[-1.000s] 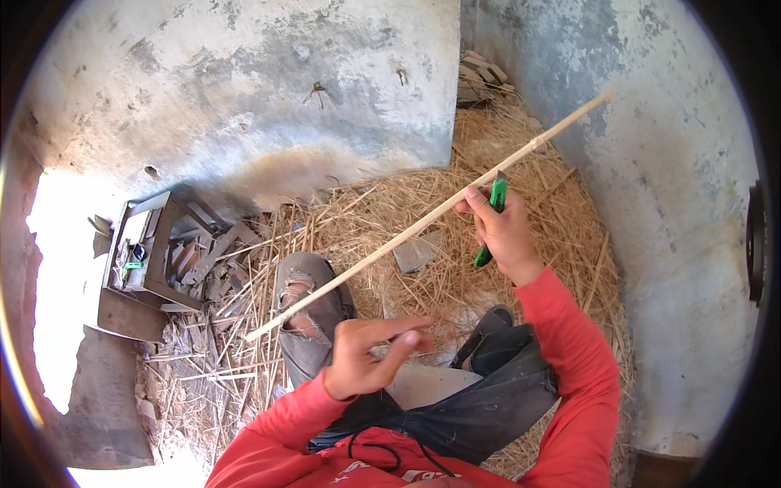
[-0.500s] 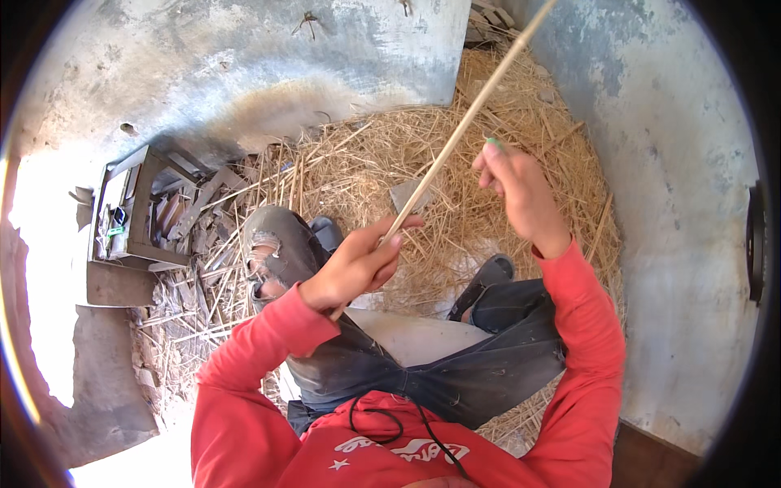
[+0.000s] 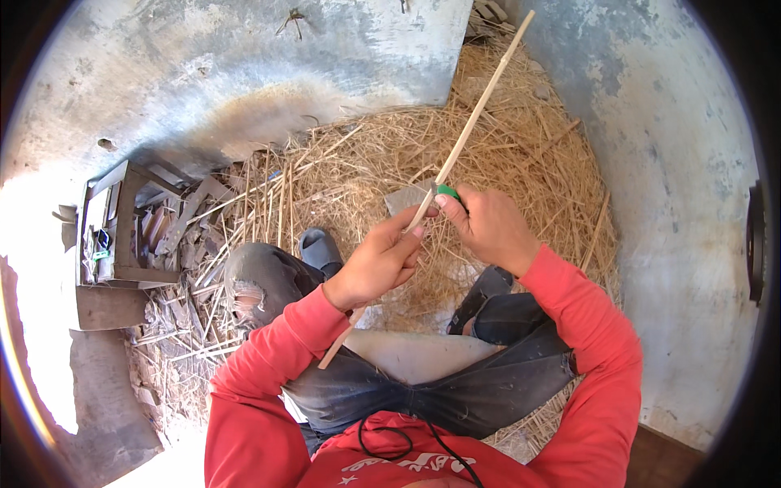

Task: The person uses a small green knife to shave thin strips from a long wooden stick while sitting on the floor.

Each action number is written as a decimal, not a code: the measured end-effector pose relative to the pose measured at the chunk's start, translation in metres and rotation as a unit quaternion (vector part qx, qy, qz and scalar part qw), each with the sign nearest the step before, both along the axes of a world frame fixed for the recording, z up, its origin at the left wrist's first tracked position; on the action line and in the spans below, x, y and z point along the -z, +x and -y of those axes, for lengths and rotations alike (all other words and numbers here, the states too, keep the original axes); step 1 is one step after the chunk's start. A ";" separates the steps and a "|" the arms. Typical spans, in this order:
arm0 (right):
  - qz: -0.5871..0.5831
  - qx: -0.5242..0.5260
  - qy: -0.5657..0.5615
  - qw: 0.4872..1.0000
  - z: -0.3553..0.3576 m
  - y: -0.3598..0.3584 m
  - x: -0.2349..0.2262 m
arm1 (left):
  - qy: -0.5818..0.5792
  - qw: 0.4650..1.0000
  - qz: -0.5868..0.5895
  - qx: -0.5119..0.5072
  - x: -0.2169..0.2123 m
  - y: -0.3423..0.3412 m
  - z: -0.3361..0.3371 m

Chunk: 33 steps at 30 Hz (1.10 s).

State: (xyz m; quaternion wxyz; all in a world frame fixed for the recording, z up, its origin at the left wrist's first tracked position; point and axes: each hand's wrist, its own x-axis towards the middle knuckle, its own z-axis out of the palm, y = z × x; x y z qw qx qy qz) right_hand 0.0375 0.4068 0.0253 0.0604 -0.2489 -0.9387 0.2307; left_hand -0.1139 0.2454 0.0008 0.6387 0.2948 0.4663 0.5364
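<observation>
A long pale bamboo strip (image 3: 480,106) slants up and to the right in front of me. Its lower end sticks out below my left wrist, over my leg. My left hand (image 3: 382,256) is closed round the strip, thumb on top. Just above those fingers, my right hand (image 3: 492,228) grips a small green-handled knife (image 3: 447,192), its thumb near the strip. Only a little of the knife's dark blade shows, touching the strip; the rest is hidden by the fingers.
Straw and bamboo shavings (image 3: 537,171) cover the floor ahead, with a flat grey slab (image 3: 407,198) among them. A wooden stool-like frame (image 3: 122,228) with a phone on it stands at the left, beside broken wood (image 3: 203,207). Worn walls (image 3: 675,163) close in the space.
My right hand has come down and left to the strip, bringing the green-handled knife against it. The strip has slid down through my left hand, so its upper tip now shows.
</observation>
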 end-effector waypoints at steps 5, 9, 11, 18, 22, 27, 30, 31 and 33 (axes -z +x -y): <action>-0.055 -0.037 0.019 0.998 0.023 -0.011 0.021 | -0.025 0.997 -0.067 -0.032 0.011 -0.010 0.008; -0.067 -0.039 0.051 0.996 0.000 -0.019 0.030 | -0.007 0.997 -0.080 -0.021 0.008 -0.017 0.014; -0.086 -0.037 0.065 0.993 -0.007 -0.023 0.030 | -0.011 0.995 -0.098 -0.030 0.007 -0.018 0.013; 0.033 0.104 0.077 0.991 -0.074 -0.020 0.027 | -0.009 0.982 -0.188 0.003 0.007 -0.016 0.022; -0.170 0.326 0.177 0.913 -0.209 0.087 0.020 | 0.021 0.979 -0.183 0.084 0.030 -0.020 0.067; -0.112 0.311 0.116 0.937 -0.166 0.098 0.004 | -0.028 0.999 0.018 0.024 0.014 -0.030 0.057; -0.152 0.167 0.012 0.974 -0.074 0.045 -0.008 | -0.018 0.998 0.061 -0.011 0.009 -0.030 0.046; -0.166 0.100 0.010 0.981 -0.040 0.028 -0.011 | -0.013 0.997 0.068 -0.016 0.010 -0.029 0.043; -0.038 0.032 -0.070 0.996 0.003 0.011 -0.012 | -0.010 0.996 0.081 -0.025 0.008 -0.025 0.038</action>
